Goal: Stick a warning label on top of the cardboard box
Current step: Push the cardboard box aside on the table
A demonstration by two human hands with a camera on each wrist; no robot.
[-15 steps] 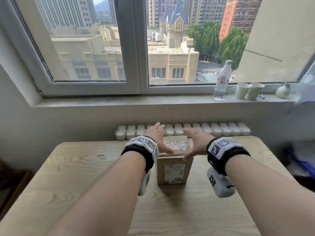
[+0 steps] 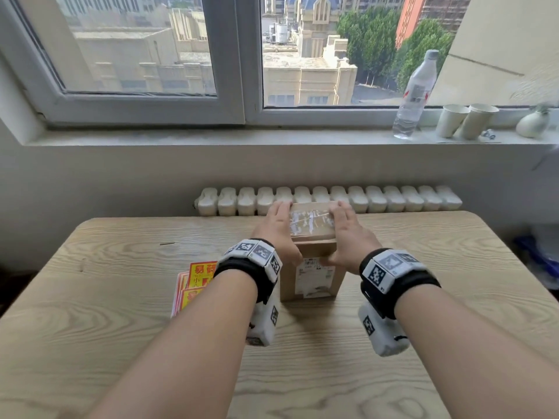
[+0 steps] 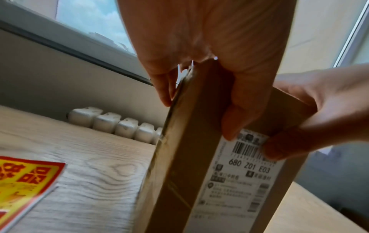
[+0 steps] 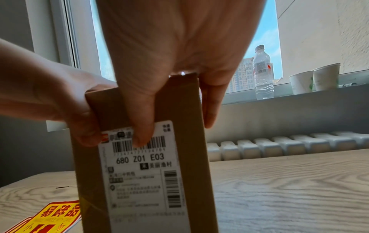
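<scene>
A small brown cardboard box (image 2: pixel 313 247) stands upright mid-table, clear tape across its top and a white shipping label on its near face. My left hand (image 2: pixel 286 234) grips its left side and my right hand (image 2: pixel 346 234) grips its right side. Both thumbs press on the near face and the fingers run along the sides. The left wrist view shows the left hand (image 3: pixel 209 66) wrapped over the box (image 3: pixel 185 165). In the right wrist view my right hand (image 4: pixel 171 66) clasps the box (image 4: pixel 185 157). A stack of red-and-yellow warning labels (image 2: pixel 193 285) lies on the table left of the box, partly hidden by my left wrist.
The wooden table (image 2: pixel 423 267) reaches back to a white radiator (image 2: pixel 393 198) under the window. On the sill at the right stand a water bottle (image 2: pixel 414 98), two paper cups (image 2: pixel 465 120) and a small white vase (image 2: pixel 532 124).
Both hands hovered spread over the box top before; now they have dropped onto its sides and closed round it. The label stack has come into view beside my left wrist.
</scene>
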